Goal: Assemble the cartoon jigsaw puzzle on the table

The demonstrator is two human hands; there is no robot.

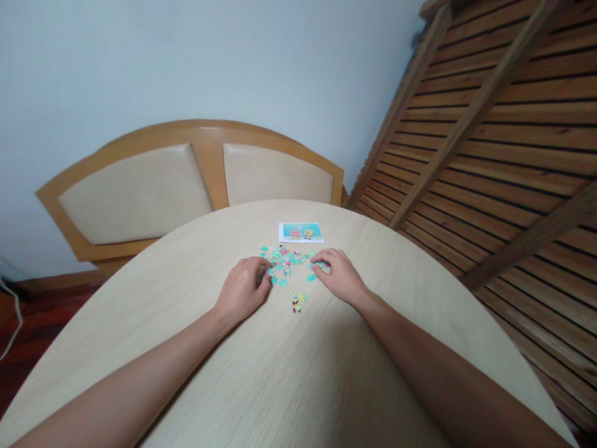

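Observation:
A loose pile of jigsaw puzzle pieces, mostly turquoise with bits of pink and white, lies on the table between my hands. My left hand rests at the pile's left edge, its thumb and fingers curved but apart. On the other side my right hand reaches over a few turquoise pieces, with a gap between thumb and forefinger. Neither hand shows a piece in its grasp. Nearer to me sits a small joined section of puzzle with a yellow cartoon figure.
A reference picture card with pink and yellow cartoon figures lies behind the pile on the round wooden table. Beyond the table's far edge stands a padded wooden headboard against the wall. Slatted wood leans at the right.

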